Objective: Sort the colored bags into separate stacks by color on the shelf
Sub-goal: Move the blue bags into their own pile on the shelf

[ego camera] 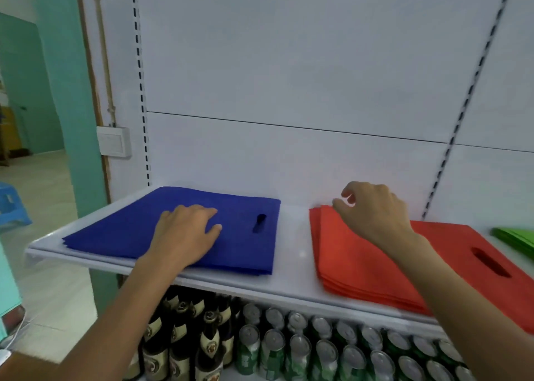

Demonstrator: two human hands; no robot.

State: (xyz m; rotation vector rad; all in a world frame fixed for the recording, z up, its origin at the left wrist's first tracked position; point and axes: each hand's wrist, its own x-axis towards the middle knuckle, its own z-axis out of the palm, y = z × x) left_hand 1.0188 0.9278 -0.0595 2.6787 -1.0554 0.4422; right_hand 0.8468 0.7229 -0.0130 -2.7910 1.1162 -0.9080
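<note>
On the white shelf [291,282], a stack of blue bags [237,242] lies at the left, a stack of red bags [361,273] sits apart to its right, and some green bags [517,239] show at the far right edge. The left hand [187,230] rests palm-down on the blue stack, its fingers [202,211] laid out straight and gripping nothing, while the right hand [372,213] hangs over the red stack's far left corner, loosely curled, one fingertip at that corner, thumb lifted clear, holding nothing. Below the shelf stand dark bottles [179,340] and green cans [318,349].
</note>
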